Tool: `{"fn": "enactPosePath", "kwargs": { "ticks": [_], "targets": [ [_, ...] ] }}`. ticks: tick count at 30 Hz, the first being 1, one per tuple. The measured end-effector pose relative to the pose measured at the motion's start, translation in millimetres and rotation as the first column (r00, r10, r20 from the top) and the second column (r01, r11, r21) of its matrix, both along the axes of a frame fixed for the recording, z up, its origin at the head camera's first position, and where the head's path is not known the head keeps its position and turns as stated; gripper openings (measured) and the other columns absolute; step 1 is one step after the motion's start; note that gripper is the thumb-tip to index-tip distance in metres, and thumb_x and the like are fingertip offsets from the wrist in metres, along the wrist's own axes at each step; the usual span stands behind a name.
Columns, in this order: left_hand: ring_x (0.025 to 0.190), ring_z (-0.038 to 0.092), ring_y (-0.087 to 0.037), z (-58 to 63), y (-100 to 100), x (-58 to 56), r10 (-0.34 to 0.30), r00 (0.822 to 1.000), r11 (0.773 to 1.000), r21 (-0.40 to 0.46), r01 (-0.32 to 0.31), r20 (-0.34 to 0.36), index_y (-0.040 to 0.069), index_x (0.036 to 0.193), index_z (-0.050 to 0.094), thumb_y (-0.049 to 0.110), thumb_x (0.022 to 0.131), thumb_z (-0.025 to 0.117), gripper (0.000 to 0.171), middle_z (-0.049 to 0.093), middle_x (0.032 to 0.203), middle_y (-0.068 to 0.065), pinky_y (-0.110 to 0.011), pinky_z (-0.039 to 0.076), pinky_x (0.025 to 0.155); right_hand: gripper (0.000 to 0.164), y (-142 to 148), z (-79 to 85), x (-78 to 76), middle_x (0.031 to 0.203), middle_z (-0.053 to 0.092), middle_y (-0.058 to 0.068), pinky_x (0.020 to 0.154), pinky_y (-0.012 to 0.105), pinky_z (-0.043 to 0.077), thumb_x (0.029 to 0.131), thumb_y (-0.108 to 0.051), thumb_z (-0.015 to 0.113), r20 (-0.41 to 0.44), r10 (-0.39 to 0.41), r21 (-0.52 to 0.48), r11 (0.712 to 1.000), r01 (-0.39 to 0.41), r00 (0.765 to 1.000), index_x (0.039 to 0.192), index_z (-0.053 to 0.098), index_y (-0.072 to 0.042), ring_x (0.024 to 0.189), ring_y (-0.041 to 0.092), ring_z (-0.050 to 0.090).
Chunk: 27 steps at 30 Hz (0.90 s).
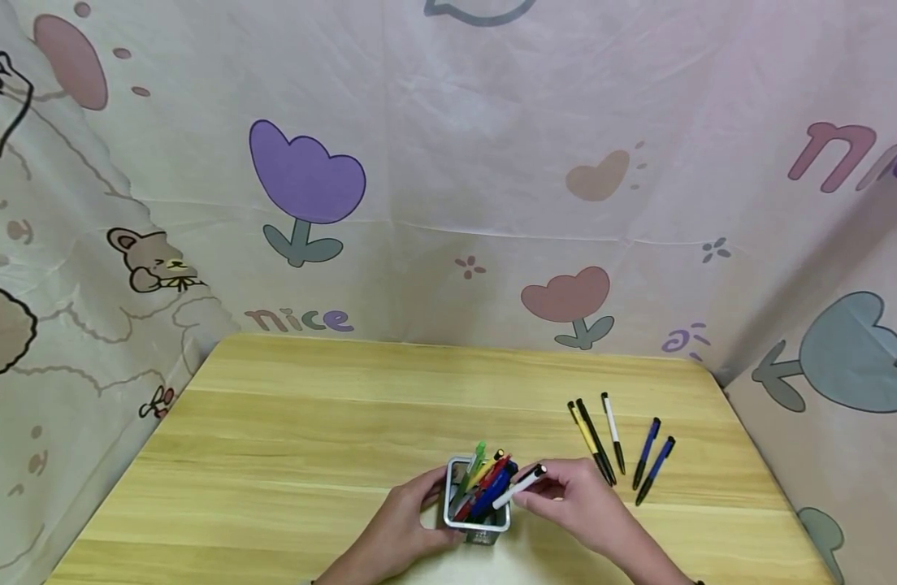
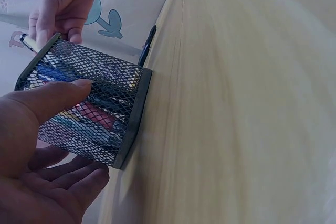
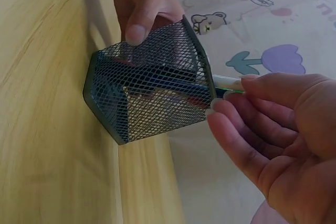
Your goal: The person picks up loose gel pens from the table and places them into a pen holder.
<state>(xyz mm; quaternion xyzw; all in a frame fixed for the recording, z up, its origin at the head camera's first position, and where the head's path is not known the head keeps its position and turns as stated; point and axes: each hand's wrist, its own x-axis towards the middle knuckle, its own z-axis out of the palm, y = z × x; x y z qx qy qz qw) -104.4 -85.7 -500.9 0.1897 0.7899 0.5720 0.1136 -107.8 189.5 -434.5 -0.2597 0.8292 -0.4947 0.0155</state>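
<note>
A black mesh pen holder [image 1: 481, 537] with a pale rim stands on the table near its front edge. My left hand [image 1: 399, 522] holds it from the left, with the thumb on the mesh in the left wrist view. Green [image 1: 479, 457], yellow, red [image 1: 483, 490] and blue pens [image 1: 491, 497] lean inside it. My right hand [image 1: 591, 505] pinches a white pen [image 1: 519, 487] with a black end, tilted over the holder's right rim. In the right wrist view that white pen [image 3: 227, 82] is partly hidden by the rim and fingers.
To the right on the wooden table [image 1: 309, 439] lie a yellow pen [image 1: 584, 432], a black pen [image 1: 596, 440], another white pen [image 1: 613, 431] and two blue pens [image 1: 647, 452]. A patterned cloth [image 1: 448, 162] hangs behind and at both sides.
</note>
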Motion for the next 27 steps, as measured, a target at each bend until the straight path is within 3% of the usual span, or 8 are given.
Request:
{"fn": "enactPosePath", "kwargs": {
  "ticks": [5, 19, 24, 27],
  "targets": [
    [0.133, 0.063, -0.031, 0.6, 0.1, 0.2, -0.001, 1.0, 1.0, -0.003, 0.001, -0.004, 0.002, 0.148, 0.051, 0.016, 0.076, 0.089, 0.083, 0.063, 0.144, -0.016, -0.032, 0.053, 0.111, 0.01, -2.6, -2.5, -0.3, 0.08, 0.078, 0.002, 0.059, 0.021, 0.063, 0.087, -0.017, 0.082, -0.099, -0.01, 0.075, 0.997, 0.017, 0.995, 0.089, 0.078, -0.008, 0.07, -0.004, 0.068],
    [0.133, 0.062, -0.033, 2.6, -0.2, 0.0, 0.007, 1.0, 1.0, -0.019, -0.007, 0.005, 0.0, 0.148, 0.05, 0.018, 0.076, 0.09, 0.084, 0.062, 0.145, -0.019, -0.033, 0.053, 0.11, 0.011, 1.1, -0.6, -4.9, 0.09, 0.078, 0.0, 0.066, 0.017, 0.062, 0.088, -0.014, 0.081, -0.034, 0.001, 0.201, 0.98, 0.006, 0.999, 0.097, 0.078, -0.01, 0.077, -0.005, 0.067],
    [0.133, 0.062, -0.035, 2.4, 0.2, -0.4, 0.007, 1.0, 1.0, -0.027, -0.007, 0.006, -0.001, 0.148, 0.05, 0.019, 0.076, 0.09, 0.085, 0.062, 0.145, -0.02, -0.035, 0.053, 0.11, 0.012, 8.3, -0.2, -11.1, 0.095, 0.079, 0.002, 0.07, 0.019, 0.062, 0.089, -0.014, 0.079, -0.076, -0.077, 0.309, 0.946, 0.097, 0.994, 0.1, 0.077, -0.008, 0.079, 0.001, 0.071],
    [0.133, 0.062, -0.033, 0.7, 0.5, -0.9, 0.007, 1.0, 0.999, -0.032, -0.007, 0.01, 0.0, 0.148, 0.051, 0.018, 0.075, 0.09, 0.085, 0.062, 0.145, -0.019, -0.032, 0.053, 0.11, 0.015, 12.6, -0.1, -15.8, 0.096, 0.079, 0.001, 0.072, 0.023, 0.063, 0.087, -0.012, 0.081, -0.113, -0.192, 0.395, 0.892, 0.221, 0.975, 0.101, 0.077, -0.008, 0.081, 0.007, 0.072]
  ]
}}
